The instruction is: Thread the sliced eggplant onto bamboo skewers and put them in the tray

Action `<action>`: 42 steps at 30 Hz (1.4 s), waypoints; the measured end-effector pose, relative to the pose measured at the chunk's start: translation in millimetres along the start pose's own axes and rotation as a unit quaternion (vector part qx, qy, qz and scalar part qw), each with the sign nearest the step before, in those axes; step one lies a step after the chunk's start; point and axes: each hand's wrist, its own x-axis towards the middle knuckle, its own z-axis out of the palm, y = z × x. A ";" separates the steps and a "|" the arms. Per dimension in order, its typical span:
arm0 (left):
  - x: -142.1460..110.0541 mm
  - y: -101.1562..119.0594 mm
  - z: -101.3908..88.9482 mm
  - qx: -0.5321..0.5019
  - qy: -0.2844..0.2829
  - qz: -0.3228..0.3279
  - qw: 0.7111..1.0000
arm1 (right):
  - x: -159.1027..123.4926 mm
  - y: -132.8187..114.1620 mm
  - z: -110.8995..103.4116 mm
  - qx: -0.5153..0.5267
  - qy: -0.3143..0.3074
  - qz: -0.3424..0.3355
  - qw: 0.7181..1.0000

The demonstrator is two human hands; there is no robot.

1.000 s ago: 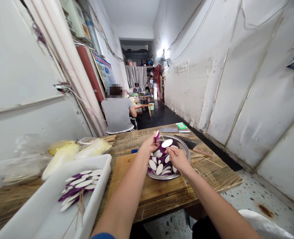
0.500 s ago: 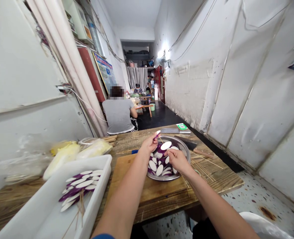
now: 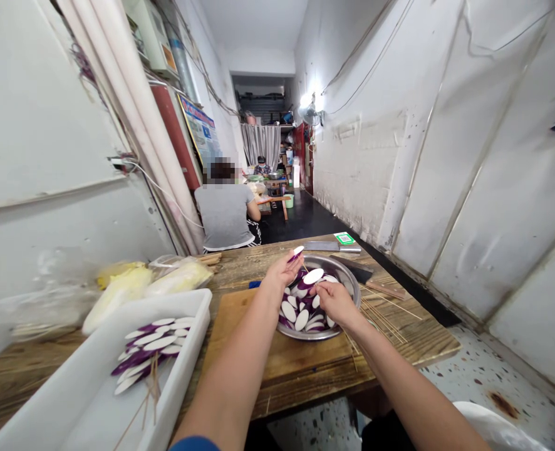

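Above the steel bowl [image 3: 355, 291], my left hand [image 3: 283, 272] holds an eggplant slice [image 3: 297, 253], white-faced with purple skin, by its fingers. My right hand [image 3: 334, 302] is closed in a pinch on a thin bamboo skewer, mostly hidden by the fingers. Just beyond the right fingertips is another eggplant slice [image 3: 314, 276], which looks threaded on that skewer. A short piece of stick shows between the two hands. Many loose eggplant slices [image 3: 301, 321] fill the bowl below. The bowl rests partly on a wooden cutting board [image 3: 240, 332].
Left of the board, a white tray [image 3: 201, 313] holds skewered eggplant slices [image 3: 158, 341]. A cleaver [image 3: 324, 246] and a wood-handled knife [image 3: 383, 288] lie beyond the bowl. Loose bamboo skewers [image 3: 385, 322] lie to its right. Plastic bags [image 3: 131, 288] sit behind the tray. A person [image 3: 225, 213] sits ahead.
The left fingers have spread slightly around their eggplant slice, which has tilted a little. My right hand stays almost still. The whole view has shifted slightly.
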 end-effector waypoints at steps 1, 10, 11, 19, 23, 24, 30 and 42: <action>-0.6 0.0 0.3 -0.001 0.000 0.000 1.000 | 0.1 0.0 0.0 -0.001 0.000 0.001 1.000; -0.7 -0.5 0.2 -0.015 -0.006 -0.004 1.000 | 0.6 1.2 0.7 -0.009 0.004 -0.001 1.000; -0.2 -0.4 -0.2 -0.013 -0.007 -0.004 1.000 | 0.6 1.3 0.7 -0.009 0.005 -0.002 1.000; 1.6 -0.2 -1.1 0.009 -0.008 0.009 1.000 | 0.6 0.3 0.3 -0.018 0.002 0.002 1.000; 1.1 -0.3 -0.2 0.026 -0.006 0.008 1.000 | -0.1 -1.0 -0.4 -0.025 0.006 0.003 1.000; 1.3 -0.3 -0.4 0.029 -0.007 0.009 1.000 | -0.3 -1.3 -0.6 -0.027 0.006 0.002 1.000; 2.7 -1.3 -1.9 0.052 -0.023 0.017 0.998 | -0.5 -0.1 -0.1 -0.030 0.010 0.002 0.999; 1.7 -3.3 0.3 0.063 -0.040 -0.009 0.997 | 1.1 3.9 1.2 -0.046 0.016 -0.001 0.999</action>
